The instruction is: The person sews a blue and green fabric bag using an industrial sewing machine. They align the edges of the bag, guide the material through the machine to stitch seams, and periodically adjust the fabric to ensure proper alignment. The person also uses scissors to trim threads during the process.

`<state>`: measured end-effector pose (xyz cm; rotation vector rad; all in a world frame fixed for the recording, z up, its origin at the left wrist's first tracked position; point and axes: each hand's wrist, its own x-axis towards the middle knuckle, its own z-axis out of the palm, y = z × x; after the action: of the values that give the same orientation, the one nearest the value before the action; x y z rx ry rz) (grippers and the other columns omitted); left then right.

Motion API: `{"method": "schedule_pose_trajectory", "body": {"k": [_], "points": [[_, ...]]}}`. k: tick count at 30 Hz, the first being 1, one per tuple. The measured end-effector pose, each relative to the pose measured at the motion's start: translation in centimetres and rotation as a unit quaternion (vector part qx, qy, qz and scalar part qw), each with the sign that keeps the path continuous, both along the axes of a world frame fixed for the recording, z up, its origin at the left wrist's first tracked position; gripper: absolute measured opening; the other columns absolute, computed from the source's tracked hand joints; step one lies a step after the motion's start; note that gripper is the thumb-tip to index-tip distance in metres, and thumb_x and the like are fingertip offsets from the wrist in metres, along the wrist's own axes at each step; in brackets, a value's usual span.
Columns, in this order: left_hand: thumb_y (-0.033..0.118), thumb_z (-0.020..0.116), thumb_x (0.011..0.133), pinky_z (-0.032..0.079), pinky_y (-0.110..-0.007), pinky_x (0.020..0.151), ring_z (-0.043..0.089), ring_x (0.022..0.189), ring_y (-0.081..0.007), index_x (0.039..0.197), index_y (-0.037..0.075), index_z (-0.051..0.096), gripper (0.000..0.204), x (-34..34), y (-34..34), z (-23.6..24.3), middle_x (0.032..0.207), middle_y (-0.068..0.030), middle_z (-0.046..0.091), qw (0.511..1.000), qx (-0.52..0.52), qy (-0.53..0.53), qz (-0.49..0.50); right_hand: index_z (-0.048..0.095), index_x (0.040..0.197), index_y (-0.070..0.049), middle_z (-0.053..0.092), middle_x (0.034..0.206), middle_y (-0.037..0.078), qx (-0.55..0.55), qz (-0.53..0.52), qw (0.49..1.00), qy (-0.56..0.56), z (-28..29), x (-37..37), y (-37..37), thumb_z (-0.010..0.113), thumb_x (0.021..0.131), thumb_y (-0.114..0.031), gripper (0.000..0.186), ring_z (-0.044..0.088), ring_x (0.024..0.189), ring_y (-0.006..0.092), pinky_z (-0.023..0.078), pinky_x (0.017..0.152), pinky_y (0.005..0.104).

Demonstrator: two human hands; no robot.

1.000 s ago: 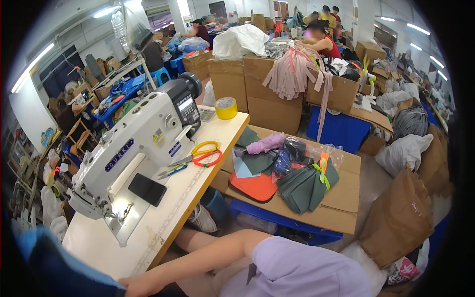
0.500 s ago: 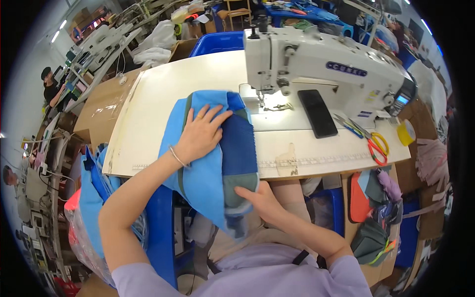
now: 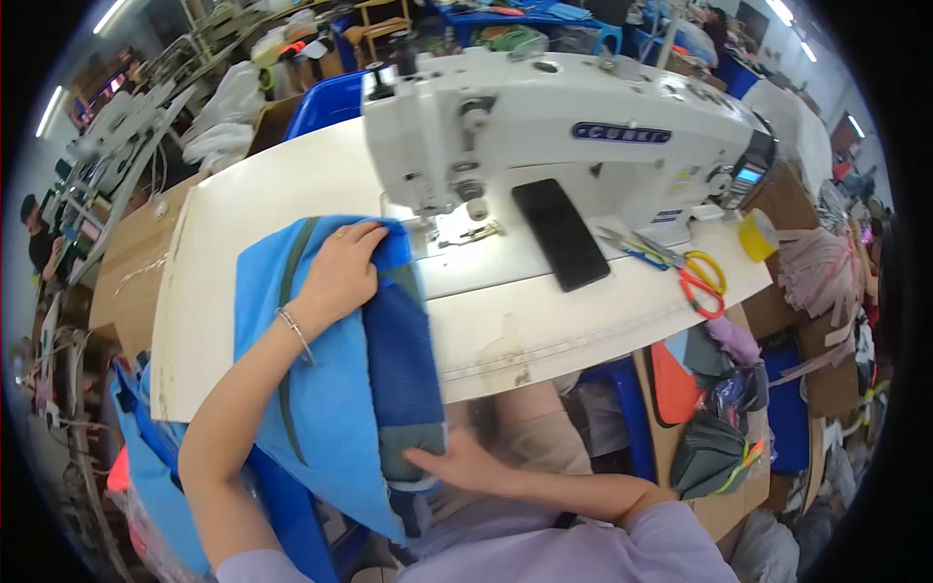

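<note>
A light blue fabric piece with a dark blue mesh panel and grey-green trim lies over the table's front edge, its lower part hanging toward my lap. My left hand presses on its upper part, fingers together and curled at the top edge, close to the presser foot of the white sewing machine. At the lower right corner, my right hand pinches the grey-green end, thumb on top and the other fingers hidden beneath. Whether the cloth reaches under the needle cannot be made out.
On the white tabletop lie a black phone, red-and-yellow-handled scissors, and a yellow tape roll. A blue bin stands behind the table. More blue fabric hangs at left; cut pieces lie in a box at right.
My view has swung to the right and tilted. My left hand's spread fingers have drawn together at the fabric's top edge. The right hand keeps its pinch on the lower corner.
</note>
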<state>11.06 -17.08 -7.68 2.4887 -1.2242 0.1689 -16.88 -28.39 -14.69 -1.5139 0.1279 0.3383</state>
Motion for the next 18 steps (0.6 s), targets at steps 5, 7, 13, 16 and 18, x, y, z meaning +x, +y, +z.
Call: {"method": "schedule_pose_trajectory", "body": {"k": [5, 7, 13, 16, 18], "points": [[0.022, 0.060, 0.091, 0.033, -0.047, 0.120, 0.045, 0.139, -0.0395, 0.145, 0.006, 0.054, 0.057, -1.1, -0.3, 0.6, 0.150, -0.0208, 0.049, 0.999, 0.033, 0.011, -0.028, 0.072, 0.099, 0.006, 0.073, 0.085, 0.007, 0.077, -0.031, 0.996, -0.021, 0.2, -1.0, 0.2, 0.069, 0.099, -0.028, 0.034, 0.062, 0.073, 0.0128, 0.051, 0.065, 0.0319], [0.027, 0.062, 0.092, 0.032, -0.047, 0.120, 0.043, 0.140, -0.0405, 0.147, 0.009, 0.053, 0.059, -1.8, -0.9, 1.5, 0.152, -0.0215, 0.047, 0.997, 0.055, 0.016, -0.049, 0.072, 0.089, 0.005, 0.067, 0.071, 0.004, 0.071, -0.030, 0.997, -0.020, -1.3, -2.0, 0.9, 0.069, 0.099, -0.034, 0.040, 0.056, 0.062, 0.0097, 0.046, 0.054, 0.0327], [0.040, 0.069, 0.091, 0.037, -0.052, 0.114, 0.049, 0.132, -0.0457, 0.144, 0.013, 0.057, 0.061, -1.1, -1.8, 0.7, 0.144, -0.0254, 0.051, 0.997, 0.056, -0.001, -0.043, 0.059, 0.060, -0.001, 0.045, 0.054, -0.004, 0.045, 0.011, 0.999, -0.028, -0.1, -2.0, -0.7, 0.067, 0.099, -0.046, 0.060, 0.042, 0.058, 0.0026, 0.034, 0.046, 0.0330], [0.041, 0.069, 0.089, 0.034, -0.054, 0.115, 0.045, 0.132, -0.0490, 0.143, 0.010, 0.058, 0.063, -0.3, -2.7, 1.4, 0.140, -0.0294, 0.051, 0.996, 0.083, 0.030, -0.025, 0.069, 0.086, 0.003, 0.060, 0.066, -0.001, 0.045, -0.004, 0.994, -0.097, -9.3, 0.0, 2.1, 0.068, 0.099, -0.027, 0.033, 0.055, 0.061, 0.0112, 0.046, 0.056, 0.0326], [0.042, 0.070, 0.087, 0.033, -0.056, 0.114, 0.044, 0.130, -0.0520, 0.139, 0.007, 0.059, 0.063, 0.6, -2.9, 1.5, 0.137, -0.0309, 0.051, 0.994, 0.101, 0.037, -0.012, 0.068, 0.085, 0.002, 0.059, 0.066, 0.000, 0.067, -0.058, 0.993, -0.082, -7.3, 0.8, 1.8, 0.068, 0.099, -0.030, 0.035, 0.053, 0.060, 0.0119, 0.045, 0.054, 0.0332]]}}
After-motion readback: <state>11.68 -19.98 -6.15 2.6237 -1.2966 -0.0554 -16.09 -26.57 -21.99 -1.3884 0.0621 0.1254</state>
